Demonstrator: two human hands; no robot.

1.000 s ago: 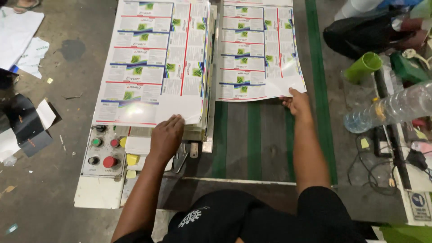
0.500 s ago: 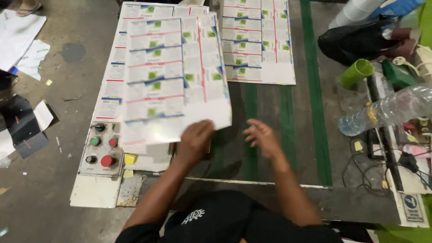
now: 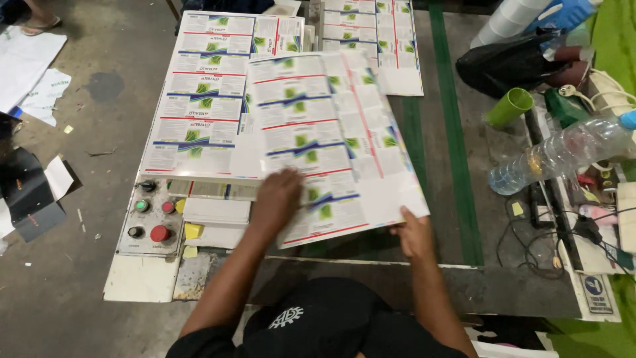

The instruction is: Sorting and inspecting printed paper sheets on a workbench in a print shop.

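Pressing flat on a printed sheet (image 3: 331,146), the left hand (image 3: 278,199) is lying open while the right hand (image 3: 412,233) is pinching the sheet's near corner. That sheet is lying tilted, partly over the stack (image 3: 199,106) on the surface (image 3: 477,199), beside buttons (image 3: 151,219).

Even overhead light, mild glare, slight motion blur.

— Where was there room to pass?

— A bare strip of the dark surface (image 3: 457,199) ran beside the lifted printed sheet (image 3: 331,146), up along the green stripe (image 3: 447,99).

— What blocked the right?

— A green cup (image 3: 509,107), a lying plastic bottle (image 3: 563,154), a black bag (image 3: 513,63) and tangled cables (image 3: 530,242).

— And the left?

— A button panel (image 3: 151,215) beside the sheet stack (image 3: 199,106).
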